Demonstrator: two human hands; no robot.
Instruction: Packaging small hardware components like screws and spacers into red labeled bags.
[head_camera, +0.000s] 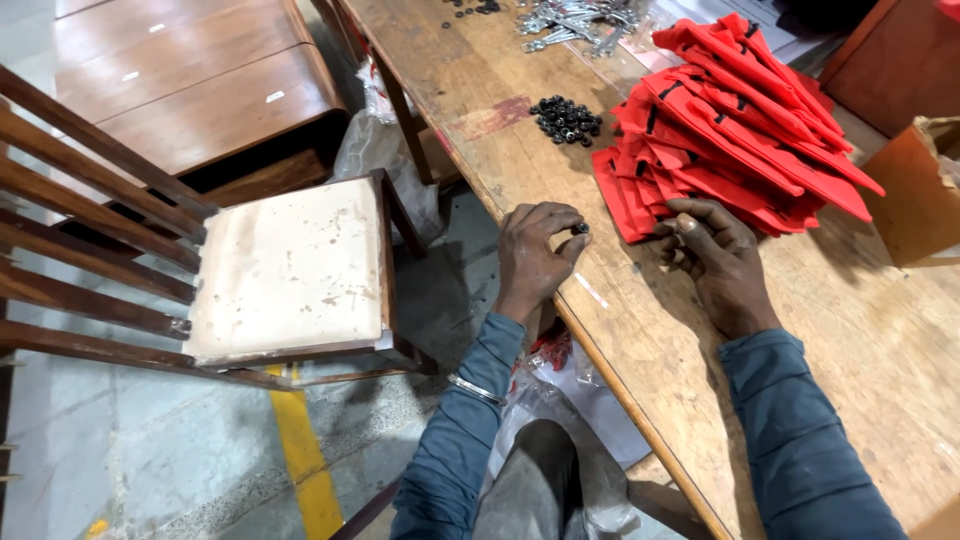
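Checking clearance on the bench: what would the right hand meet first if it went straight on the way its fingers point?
Probably the stack of red fabric pieces: the right hand already rests at its near edge, fingers pointing into it.

Long wooden workbench (880, 350), wooden chair (285, 270) with pale seat, grey concrete floor (150, 450), yellow floor line (305, 460)

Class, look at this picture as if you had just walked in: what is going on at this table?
A person sits at a long wooden table. The left hand pinches a small black ring-shaped part between its fingers. The right hand rests against a stack of red fabric pieces with black trim. A small heap of the same black ring parts lies further up the table, with a pile of silver metal clips beyond it.
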